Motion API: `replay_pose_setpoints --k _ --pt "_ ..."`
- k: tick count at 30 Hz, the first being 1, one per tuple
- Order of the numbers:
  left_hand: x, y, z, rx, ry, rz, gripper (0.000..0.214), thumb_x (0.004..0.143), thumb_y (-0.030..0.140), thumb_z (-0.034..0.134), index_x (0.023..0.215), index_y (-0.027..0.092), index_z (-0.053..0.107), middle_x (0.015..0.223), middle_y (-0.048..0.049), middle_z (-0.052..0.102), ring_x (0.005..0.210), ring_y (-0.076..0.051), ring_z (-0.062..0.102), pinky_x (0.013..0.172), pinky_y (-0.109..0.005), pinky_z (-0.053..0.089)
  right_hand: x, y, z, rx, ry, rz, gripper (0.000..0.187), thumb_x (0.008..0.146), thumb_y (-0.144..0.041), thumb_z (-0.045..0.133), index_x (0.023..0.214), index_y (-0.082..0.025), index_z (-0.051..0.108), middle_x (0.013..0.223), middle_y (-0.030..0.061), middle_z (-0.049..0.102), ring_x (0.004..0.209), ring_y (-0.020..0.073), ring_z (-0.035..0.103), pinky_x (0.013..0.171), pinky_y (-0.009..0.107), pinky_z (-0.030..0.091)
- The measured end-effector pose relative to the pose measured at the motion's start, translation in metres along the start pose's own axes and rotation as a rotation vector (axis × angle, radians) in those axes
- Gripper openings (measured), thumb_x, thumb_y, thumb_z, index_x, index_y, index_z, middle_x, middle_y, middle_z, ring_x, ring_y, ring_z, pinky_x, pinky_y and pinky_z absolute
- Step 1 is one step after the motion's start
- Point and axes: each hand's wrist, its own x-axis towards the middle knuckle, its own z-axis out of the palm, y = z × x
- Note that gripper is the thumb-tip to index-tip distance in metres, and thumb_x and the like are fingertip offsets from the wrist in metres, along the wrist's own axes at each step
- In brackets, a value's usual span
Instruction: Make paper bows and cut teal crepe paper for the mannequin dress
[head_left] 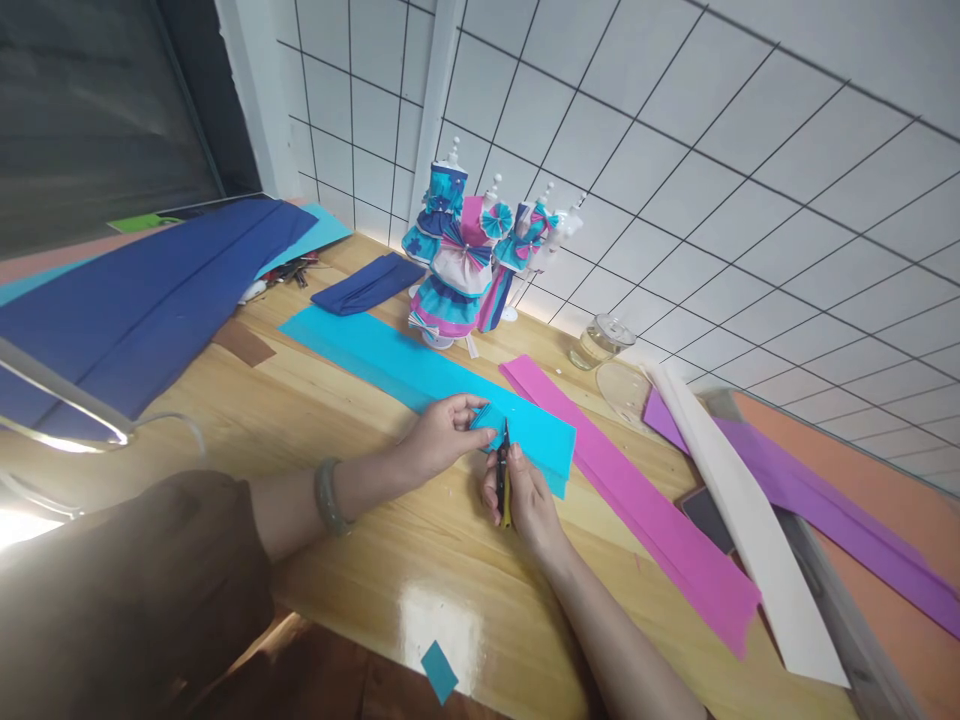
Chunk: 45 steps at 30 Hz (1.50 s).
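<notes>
My left hand [439,437] pinches a small folded piece of turquoise crepe paper [489,418] between thumb and fingers. In my right hand [531,500] is a pair of small scissors [503,488] with black and yellow handles, gripped with the blades pointing away from me. The blade tips are close to the right side of the folded piece; whether they touch it I cannot tell. Beneath both hands lies a long turquoise crepe paper strip [375,350], running from upper left to the middle right of the table.
A pink strip [637,505], a white strip [757,520] and a purple strip [832,510] lie to the right. Mini dress forms in paper dresses [461,265] stand by the tiled wall, near a glass cup [600,340]. Dark blue paper [150,300] covers the left.
</notes>
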Motion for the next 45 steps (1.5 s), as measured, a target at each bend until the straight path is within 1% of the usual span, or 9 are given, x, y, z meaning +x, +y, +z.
replay_pose_setpoints --k 5,10,19,26,29,32,35,39,45 --pt "-0.0008 -0.0023 0.0002 -0.014 0.0 0.017 0.04 0.063 0.025 0.068 0.099 0.016 0.053 0.093 -0.0043 0.061 0.088 -0.016 0.055 0.077 -0.027 0.044 0.0003 0.0013 0.001 -0.003 0.02 -0.008 0.047 0.084 -0.058 0.021 0.075 -0.019 0.046 0.042 -0.0049 0.048 0.033 0.009 0.039 0.039 0.022 0.032" --pt "-0.0017 -0.0014 -0.0004 -0.079 -0.066 0.038 0.023 0.066 0.027 0.065 0.079 0.014 0.052 0.081 -0.0015 0.06 0.078 -0.012 0.055 0.073 -0.025 0.043 -0.001 -0.0001 0.002 0.013 0.017 -0.007 0.045 0.085 -0.057 0.022 0.077 -0.019 0.044 0.042 -0.0053 0.047 0.034 0.0093 0.04 0.039 0.023 0.032" --pt "-0.0022 0.0001 -0.0005 -0.104 -0.102 0.011 0.023 0.064 0.03 0.066 0.072 0.014 0.051 0.074 0.0 0.057 0.072 -0.011 0.053 0.071 -0.024 0.041 -0.0008 -0.0031 0.0022 0.013 0.014 -0.003 0.045 0.085 -0.057 0.022 0.075 -0.019 0.044 0.044 -0.0048 0.048 0.035 0.0093 0.041 0.041 0.023 0.033" --pt "-0.0009 -0.0066 -0.0033 -0.095 -0.093 -0.032 0.021 0.066 0.028 0.065 0.075 0.013 0.054 0.076 -0.001 0.057 0.072 -0.011 0.053 0.072 -0.026 0.041 -0.001 -0.0018 0.0024 -0.005 0.024 -0.018 0.045 0.087 -0.053 0.02 0.073 -0.019 0.045 0.042 -0.005 0.046 0.035 0.0087 0.039 0.042 0.022 0.032" --pt "-0.0012 -0.0057 -0.0031 -0.174 -0.109 -0.077 0.021 0.065 0.027 0.067 0.076 0.013 0.055 0.077 -0.001 0.058 0.072 -0.011 0.054 0.074 -0.028 0.041 -0.0007 0.0011 0.002 -0.026 0.03 -0.037 0.046 0.087 -0.053 0.02 0.069 -0.019 0.045 0.042 -0.0053 0.044 0.036 0.0083 0.037 0.042 0.022 0.031" --pt "-0.0017 -0.0018 -0.0016 -0.285 -0.136 -0.112 0.021 0.063 0.024 0.068 0.077 0.012 0.056 0.079 -0.0018 0.058 0.074 -0.012 0.055 0.076 -0.029 0.042 -0.0008 0.004 0.0018 -0.006 0.033 -0.031 0.044 0.087 -0.053 0.021 0.073 -0.019 0.045 0.044 -0.0063 0.042 0.034 0.0077 0.034 0.039 0.022 0.029" --pt "-0.002 0.0014 -0.0001 -0.334 -0.134 -0.124 0.022 0.062 0.022 0.069 0.076 0.012 0.056 0.078 -0.0016 0.058 0.074 -0.011 0.055 0.074 -0.028 0.043 -0.0014 0.0051 0.0016 -0.005 0.034 -0.027 0.043 0.088 -0.051 0.021 0.074 -0.019 0.045 0.044 -0.0067 0.04 0.034 0.0073 0.032 0.038 0.022 0.026" --pt "-0.0027 0.0028 0.0004 -0.32 -0.119 -0.13 0.024 0.062 0.021 0.07 0.078 0.013 0.054 0.079 -0.0009 0.058 0.072 -0.01 0.055 0.072 -0.026 0.044 -0.0017 0.0048 0.0016 -0.019 0.04 -0.031 0.044 0.088 -0.051 0.02 0.071 -0.018 0.044 0.043 -0.0067 0.038 0.034 0.0073 0.032 0.038 0.022 0.026" --pt "-0.0028 0.0009 -0.0009 -0.281 -0.089 -0.118 0.028 0.063 0.021 0.069 0.084 0.015 0.052 0.085 -0.0021 0.058 0.077 -0.011 0.055 0.074 -0.028 0.044 -0.0013 0.0051 0.0019 -0.005 0.037 -0.027 0.043 0.089 -0.05 0.02 0.073 -0.018 0.044 0.043 -0.0072 0.037 0.034 0.007 0.03 0.037 0.021 0.025"
